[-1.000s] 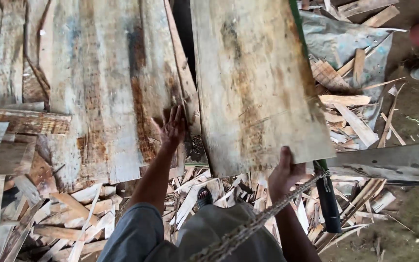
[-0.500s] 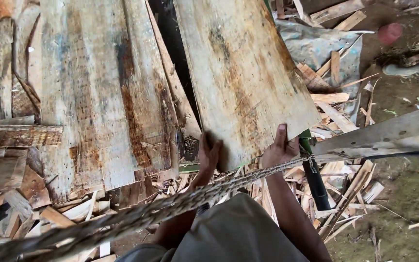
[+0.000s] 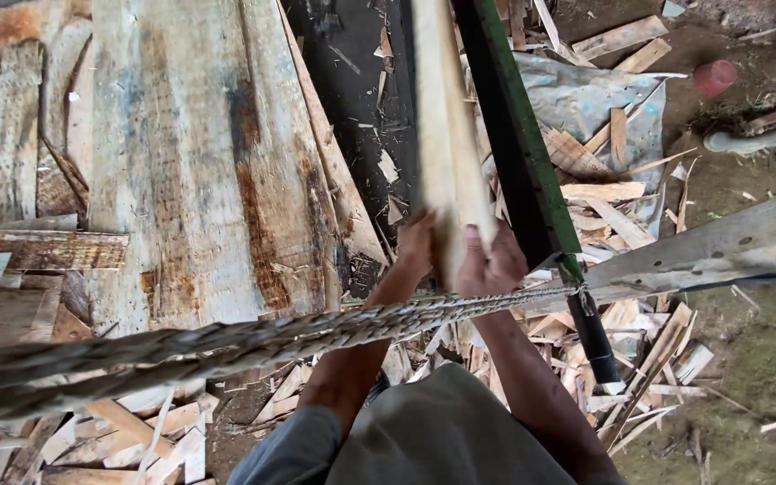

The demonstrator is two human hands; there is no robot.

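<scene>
My left hand (image 3: 415, 242) and my right hand (image 3: 491, 260) both grip the near end of a wide wooden plank (image 3: 446, 144) that is tipped up on its edge, so only its pale narrow side shows. A dark gap (image 3: 361, 90) lies open to its left. Further left lie weathered flat planks (image 3: 181, 171). A thick twisted rope (image 3: 226, 346) runs across in front of my arms.
A dark bar with a green edge (image 3: 518, 153) runs beside the plank on the right, ending in a black handle (image 3: 599, 346). A grey metal beam (image 3: 720, 251) crosses at right. Wood offcuts (image 3: 621, 332) litter the dirt; a grey tarp (image 3: 586, 99) lies behind.
The wide plank was lying flat and has been turned up onto its edge. My left hand moved from the left planks to the plank's end, beside my right hand.
</scene>
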